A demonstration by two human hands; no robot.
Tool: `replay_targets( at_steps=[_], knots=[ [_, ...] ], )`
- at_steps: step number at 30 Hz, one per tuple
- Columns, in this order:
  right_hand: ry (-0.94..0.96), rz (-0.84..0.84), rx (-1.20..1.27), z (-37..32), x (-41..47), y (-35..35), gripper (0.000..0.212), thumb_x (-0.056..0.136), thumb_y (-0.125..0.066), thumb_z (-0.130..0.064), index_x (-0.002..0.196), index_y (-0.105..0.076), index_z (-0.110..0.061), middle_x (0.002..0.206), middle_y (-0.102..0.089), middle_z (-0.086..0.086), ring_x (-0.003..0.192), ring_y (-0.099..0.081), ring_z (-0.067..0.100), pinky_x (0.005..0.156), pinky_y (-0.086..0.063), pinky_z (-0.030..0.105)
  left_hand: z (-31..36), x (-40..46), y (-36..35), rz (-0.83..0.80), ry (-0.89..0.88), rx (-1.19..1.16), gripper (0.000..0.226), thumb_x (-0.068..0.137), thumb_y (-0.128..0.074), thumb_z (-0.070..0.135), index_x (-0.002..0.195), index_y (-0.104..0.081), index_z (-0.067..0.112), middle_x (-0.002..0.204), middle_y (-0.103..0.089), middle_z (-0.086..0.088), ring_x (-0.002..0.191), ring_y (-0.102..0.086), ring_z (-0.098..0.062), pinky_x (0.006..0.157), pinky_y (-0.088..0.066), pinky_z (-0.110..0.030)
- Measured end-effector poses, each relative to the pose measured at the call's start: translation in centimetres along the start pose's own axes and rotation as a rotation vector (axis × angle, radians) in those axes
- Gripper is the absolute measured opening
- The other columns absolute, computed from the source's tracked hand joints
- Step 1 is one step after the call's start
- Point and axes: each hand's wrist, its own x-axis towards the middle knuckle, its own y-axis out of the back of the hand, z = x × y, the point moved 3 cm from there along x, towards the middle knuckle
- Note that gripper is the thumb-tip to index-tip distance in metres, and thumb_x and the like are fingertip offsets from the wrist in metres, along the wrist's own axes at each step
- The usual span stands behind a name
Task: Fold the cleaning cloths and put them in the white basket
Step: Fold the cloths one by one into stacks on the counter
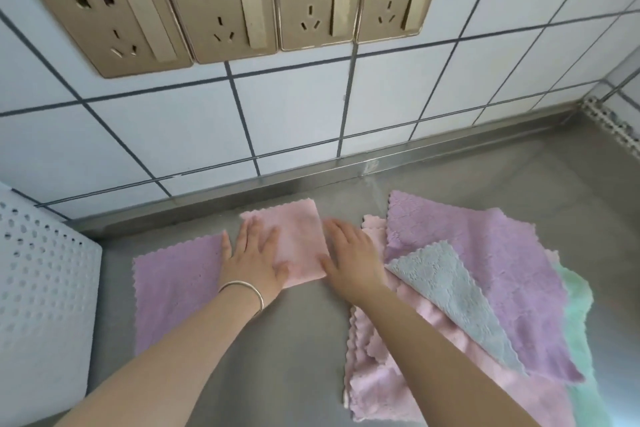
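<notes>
A folded pink cloth (300, 236) lies on the steel counter near the wall. My left hand (252, 253) lies flat on its left part, fingers straight, a silver bangle on the wrist. My right hand (349, 253) rests with straight fingers at the cloth's right edge, its thumb touching the cloth. A purple cloth (173, 291) lies flat to the left, partly under my left hand. On the right sits a loose pile: a purple cloth (485, 260), a grey-blue cloth (450, 295), a pink cloth (398, 381) and a green cloth (578, 308). The white perforated basket (38, 288) stands at the far left.
A tiled wall (311, 114) with several gold socket plates (214, 3) rises right behind the counter (284, 350). A raised steel lip runs along the counter's back. A perforated white edge (613, 125) shows at the far right corner.
</notes>
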Motion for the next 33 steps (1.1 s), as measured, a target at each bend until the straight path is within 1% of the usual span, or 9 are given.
replay_targets(
  at_steps=[3, 6, 11, 15, 19, 22, 24, 26, 33],
  knots=[
    [-0.400, 0.435, -0.020, 5.6, -4.3, 4.3, 0.048, 0.068, -0.063, -0.015, 0.115, -0.058, -0.006, 0.111, -0.062, 0.011, 0.099, -0.057, 0.033, 0.078, -0.049, 0.041, 2.5, -0.8, 2.3, 0.138, -0.066, -0.055, 0.063, 0.087, -0.045, 0.034, 0.144, -0.023, 0.020, 0.153, -0.015, -0.002, 0.144, -0.005, -0.025, 0.118, 0.001, -0.050],
    [-0.837, 0.255, 0.049, 9.8, -8.5, 5.6, 0.052, 0.078, -0.058, -0.018, 0.128, -0.047, -0.006, 0.124, -0.050, 0.014, 0.114, -0.043, 0.033, 0.092, -0.037, 0.041, 6.3, -2.2, 3.1, 0.149, -0.149, -0.082, 0.057, 0.086, -0.047, 0.029, 0.140, -0.031, 0.020, 0.151, -0.024, -0.002, 0.143, -0.012, -0.024, 0.118, -0.006, -0.049],
    [-0.957, 0.056, 0.150, 12.5, -10.8, 6.1, 0.045, 0.080, -0.056, -0.029, 0.119, -0.052, -0.007, 0.118, -0.054, 0.012, 0.112, -0.046, 0.032, 0.091, -0.038, 0.036, 12.9, -4.4, 4.7, 0.187, -0.300, -0.104, 0.051, 0.085, -0.046, 0.028, 0.134, -0.037, 0.020, 0.140, -0.038, -0.001, 0.133, -0.031, -0.023, 0.113, -0.023, -0.039],
    [-0.699, 0.102, 0.113, 10.9, -12.2, 7.1, 0.019, 0.081, -0.055, -0.006, 0.099, -0.061, -0.006, 0.100, -0.051, 0.007, 0.090, -0.053, 0.030, 0.059, -0.039, 0.030, 15.9, -6.4, 5.9, 0.239, -0.444, -0.154, 0.056, 0.079, -0.054, 0.021, 0.134, -0.039, 0.024, 0.134, -0.045, -0.002, 0.125, -0.040, -0.025, 0.101, -0.038, -0.035],
    [-0.206, 0.291, -0.019, 7.3, -14.1, 8.5, 0.030, 0.049, -0.069, 0.016, 0.060, -0.059, -0.010, 0.061, -0.052, -0.001, 0.052, -0.048, 0.019, 0.032, -0.020, 0.019, 18.8, -8.7, 7.4, 0.460, -0.641, -0.044, 0.036, 0.070, -0.049, 0.028, 0.102, -0.063, 0.031, 0.116, -0.061, -0.001, 0.112, -0.046, -0.024, 0.096, -0.045, -0.048],
    [-0.071, 0.404, 0.006, 6.4, -14.9, 10.5, 0.022, 0.056, -0.063, 0.010, 0.064, -0.062, -0.011, 0.061, -0.055, 0.000, 0.054, -0.053, 0.020, 0.033, -0.037, 0.023, 19.4, -9.7, 8.8, 0.450, -0.615, 0.030, 0.034, 0.074, -0.034, 0.023, 0.073, -0.068, 0.027, 0.098, -0.069, 0.005, 0.104, -0.058, -0.021, 0.097, -0.043, -0.054],
    [-0.022, 0.496, 0.005, 6.1, -15.3, 12.1, 0.015, 0.067, -0.050, -0.004, 0.066, -0.062, -0.012, 0.062, -0.057, -0.001, 0.054, -0.055, 0.020, 0.037, -0.038, 0.021, 18.9, -10.2, 9.2, 0.372, -0.540, -0.023, 0.027, 0.087, -0.038, 0.020, 0.092, -0.064, 0.023, 0.100, -0.068, 0.003, 0.102, -0.059, -0.022, 0.107, -0.032, -0.046],
    [-0.008, 0.554, -0.052, 6.0, -15.4, 13.9, 0.022, 0.071, -0.042, -0.015, 0.066, -0.064, -0.013, 0.061, -0.059, -0.001, 0.054, -0.056, 0.021, 0.039, -0.038, 0.022, 17.9, -10.7, 10.0, 0.359, -0.449, -0.147, 0.023, 0.093, -0.040, 0.022, 0.109, -0.056, 0.023, 0.107, -0.067, -0.002, 0.102, -0.054, -0.028, 0.094, -0.037, -0.035],
    [-0.220, 0.458, -0.227, 5.4, -16.0, 19.9, 0.027, 0.064, -0.042, 0.001, 0.071, -0.065, -0.011, 0.059, -0.064, 0.009, 0.050, -0.058, 0.033, 0.046, -0.032, 0.026, 9.9, -14.4, 15.5, 0.511, -0.268, -0.289, 0.020, 0.091, -0.044, 0.027, 0.105, -0.058, 0.028, 0.098, -0.070, -0.002, 0.094, -0.062, -0.029, 0.069, -0.041, -0.031]
  ],
)
